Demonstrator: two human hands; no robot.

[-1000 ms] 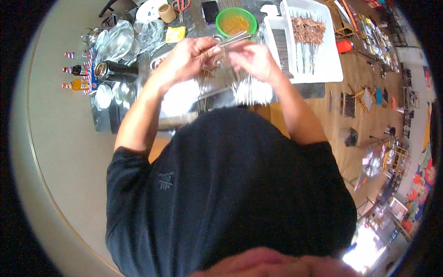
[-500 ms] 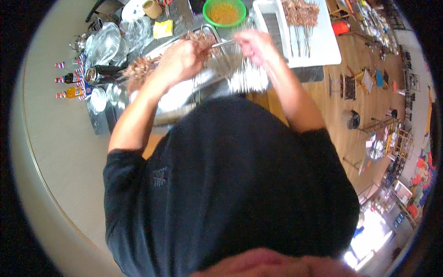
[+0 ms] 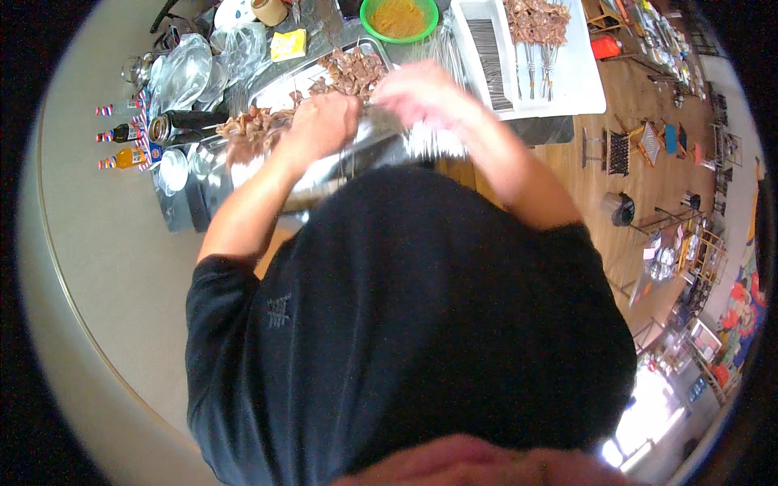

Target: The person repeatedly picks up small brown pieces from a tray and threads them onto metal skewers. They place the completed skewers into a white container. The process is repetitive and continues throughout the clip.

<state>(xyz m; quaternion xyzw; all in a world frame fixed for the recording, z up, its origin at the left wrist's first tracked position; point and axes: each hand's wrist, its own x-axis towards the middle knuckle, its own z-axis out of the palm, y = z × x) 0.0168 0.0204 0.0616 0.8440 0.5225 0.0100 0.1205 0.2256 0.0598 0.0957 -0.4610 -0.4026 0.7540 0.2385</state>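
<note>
My left hand is closed over the front of a metal tray; what its fingers hold, if anything, is hidden. My right hand reaches in just beside it, smeared by motion, so its fingers cannot be read. Brown pieces of meat lie in the tray beyond both hands, and more meat pieces are heaped left of my left hand. Thin metal skewers lie in a bunch past my right hand. A blurred bright patch of skewers shows under my right wrist.
At right, a white divided bin holds bare skewers and loaded meat skewers. A green bowl of yellowish-brown contents stands at the back. Plastic bags, a dark jar, a yellow packet and bottles are left.
My right hand has come down and left, nearer my left hand. My left hand has lowered slightly. The thin metal skewer between them earlier is no longer visible.
</note>
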